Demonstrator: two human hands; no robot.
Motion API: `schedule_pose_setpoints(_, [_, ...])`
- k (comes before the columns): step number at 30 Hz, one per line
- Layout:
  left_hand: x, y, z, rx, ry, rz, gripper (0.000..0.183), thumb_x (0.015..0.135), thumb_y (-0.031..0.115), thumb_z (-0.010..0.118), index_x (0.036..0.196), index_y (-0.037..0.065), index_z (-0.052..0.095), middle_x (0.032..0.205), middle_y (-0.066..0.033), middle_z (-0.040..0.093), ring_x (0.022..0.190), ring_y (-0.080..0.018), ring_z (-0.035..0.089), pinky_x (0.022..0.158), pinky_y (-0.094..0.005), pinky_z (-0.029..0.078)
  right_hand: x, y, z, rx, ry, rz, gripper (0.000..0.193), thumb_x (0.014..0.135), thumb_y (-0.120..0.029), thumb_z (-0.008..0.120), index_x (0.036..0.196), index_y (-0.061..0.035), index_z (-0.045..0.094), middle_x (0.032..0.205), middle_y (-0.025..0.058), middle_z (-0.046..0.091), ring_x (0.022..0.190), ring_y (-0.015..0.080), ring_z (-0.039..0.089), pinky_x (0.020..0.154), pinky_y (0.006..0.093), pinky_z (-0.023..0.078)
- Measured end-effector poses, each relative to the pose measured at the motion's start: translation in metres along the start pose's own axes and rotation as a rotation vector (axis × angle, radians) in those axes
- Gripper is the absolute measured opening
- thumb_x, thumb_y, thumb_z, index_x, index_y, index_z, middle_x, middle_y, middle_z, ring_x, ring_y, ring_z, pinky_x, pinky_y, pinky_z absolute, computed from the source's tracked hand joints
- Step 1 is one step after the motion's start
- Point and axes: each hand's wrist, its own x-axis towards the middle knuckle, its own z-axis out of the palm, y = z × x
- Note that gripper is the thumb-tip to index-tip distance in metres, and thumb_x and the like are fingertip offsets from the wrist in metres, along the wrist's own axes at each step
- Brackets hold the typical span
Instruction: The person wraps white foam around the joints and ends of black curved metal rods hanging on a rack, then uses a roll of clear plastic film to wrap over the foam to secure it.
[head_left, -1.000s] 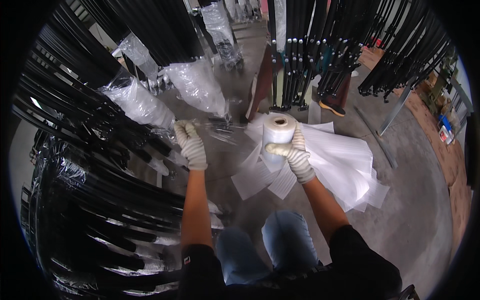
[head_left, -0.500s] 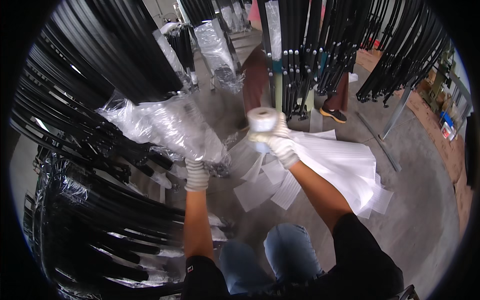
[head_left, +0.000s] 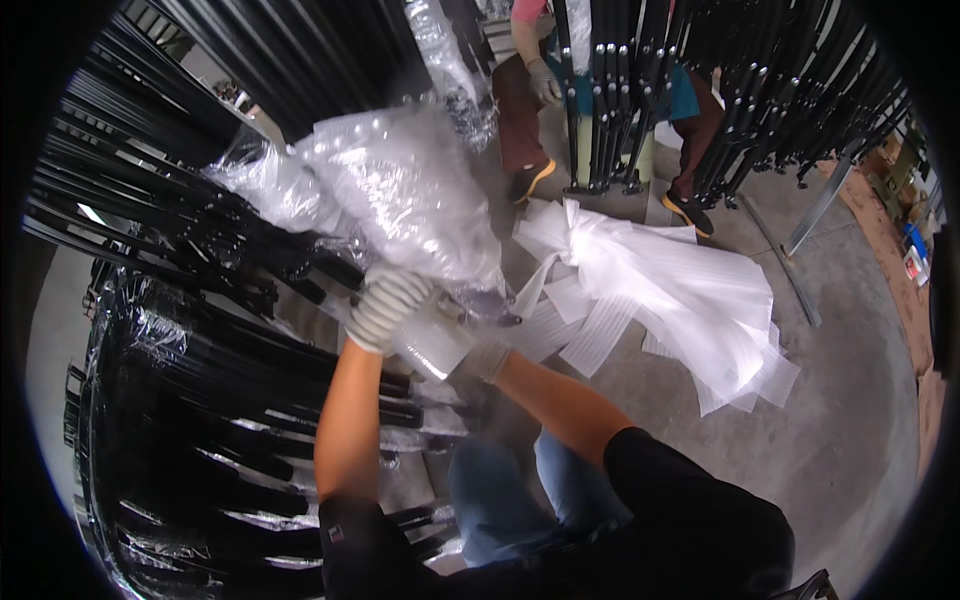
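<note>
My left hand [head_left: 390, 305], in a pale ribbed glove, is closed over the left end of a clear stretch film roll [head_left: 432, 343]. At the roll's other end is my gloved right hand [head_left: 485, 357], blurred and with its fingers partly hidden; it appears to grip the roll too. Just beyond both hands hangs the end of a bundle of long black bars [head_left: 310, 60], wrapped in shiny clear stretch film [head_left: 400, 180]. The roll lies close under this wrapped end.
White foam sheets [head_left: 670, 290] lie heaped on the grey floor to the right. More black bars [head_left: 220, 400] crowd the left, several with film-wrapped ends. Another person [head_left: 525, 120] stands behind hanging black bars [head_left: 610, 110] at the far side. A metal stand [head_left: 815, 215] is at the right.
My right hand has brought the film roll left and nearer, under the wrapped end. My left hand has come onto the roll. The view has shifted, and the other person's hand now shows.
</note>
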Motion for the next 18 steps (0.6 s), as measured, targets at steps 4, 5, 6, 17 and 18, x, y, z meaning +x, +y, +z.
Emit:
schedule_pose_setpoints(4, [0.030,-0.060,0.025,-1.599,-0.364,0.168,0.028,0.084,0.014,0.043,0.108,-0.002,0.044,0.083,-0.0117,0.052,0.074,-0.0226,0.054,0.068,-0.0321,0.046,-0.024,0.004,0.001,0.061,-0.022,0.014,0.049,0.079,-0.034,0.054,0.115,-0.0037,0.041,0.103,0.0179,0.053,0.095,0.0305,0.053,0.084,0.0387,0.043])
schedule_pose_setpoints(5, [0.035,-0.064,0.024,-2.237,-0.524,0.089,0.035,0.083,0.016,0.046,0.114,-0.001,0.040,0.097,-0.0122,0.051,0.087,-0.0231,0.052,0.078,-0.0333,0.044,-0.029,0.003,0.001,0.070,-0.027,0.018,0.050,0.079,-0.035,0.053,0.116,-0.0034,0.040,0.104,0.0185,0.052,0.095,0.0312,0.053,0.084,0.0393,0.043])
schedule_pose_setpoints(6, [0.040,-0.069,0.024,-2.853,-0.718,-0.078,0.043,0.083,0.018,0.049,0.120,0.000,0.037,0.112,-0.0128,0.049,0.099,-0.0237,0.051,0.088,-0.0346,0.041,-0.034,0.004,0.002,0.082,-0.031,0.018,0.051,0.080,-0.035,0.053,0.117,-0.0031,0.039,0.104,0.0191,0.052,0.095,0.0319,0.053,0.085,0.0399,0.043])
schedule_pose_setpoints(17, [0.140,-0.080,0.011,-3.806,-1.059,-0.504,0.070,0.059,0.007,0.069,0.122,-0.001,0.037,0.111,-0.0111,0.054,0.100,-0.0199,0.052,0.087,-0.0297,0.041,-0.090,-0.006,0.064,0.497,-0.231,-0.065,0.062,0.082,-0.041,0.048,0.125,0.0000,0.032,0.111,0.0259,0.048,0.099,0.0391,0.052,0.088,0.0461,0.044])
schedule_pose_setpoints(18, [0.139,-0.079,0.011,-3.739,-1.037,-0.499,0.069,0.060,0.007,0.068,0.121,-0.001,0.038,0.109,-0.0108,0.055,0.099,-0.0198,0.053,0.086,-0.0293,0.042,-0.102,-0.010,0.081,0.557,-0.261,-0.083,0.063,0.083,-0.042,0.048,0.126,0.0003,0.032,0.112,0.0266,0.048,0.099,0.0398,0.052,0.088,0.0467,0.044])
